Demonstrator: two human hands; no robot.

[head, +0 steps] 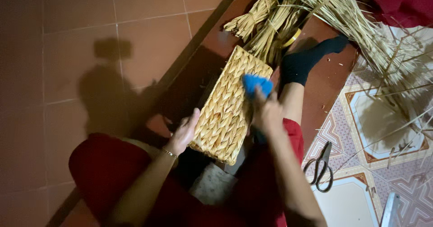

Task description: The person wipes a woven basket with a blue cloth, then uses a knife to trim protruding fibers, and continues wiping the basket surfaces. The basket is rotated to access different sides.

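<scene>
- reddish tiled floor (90, 28) on the left, dim, with a shadow cast across it; patterned tiled floor (374, 123) on the right.
- dark brown board (324, 87) running diagonally between the two floors, under the outstretched leg.
- loose pile of dry straw (361, 24) at top right, spilling over the board and patterned tiles; tied straw bundles (257, 19) just beyond the basket's far end.
- woven straw basket (230, 105), rectangular, braided, pale gold, lying tilted across the lap in centre view, far end pointing toward the bundles.
- leg in a black sock (302, 62) stretched out just right of the basket, red clothing (108, 168) over the knees.
- left hand (184, 132) cupped against the basket's near left edge, fingers partly curled, thumb up along the weave, steadying it; thin bracelet at the wrist.
- right hand (266, 112) closed around a blue cloth (257, 85), pressed on the basket's right side near the far end; blurred.
- black scissors (321, 166) lying on the patterned tiles, right of the knee, well apart from both hands.
</scene>
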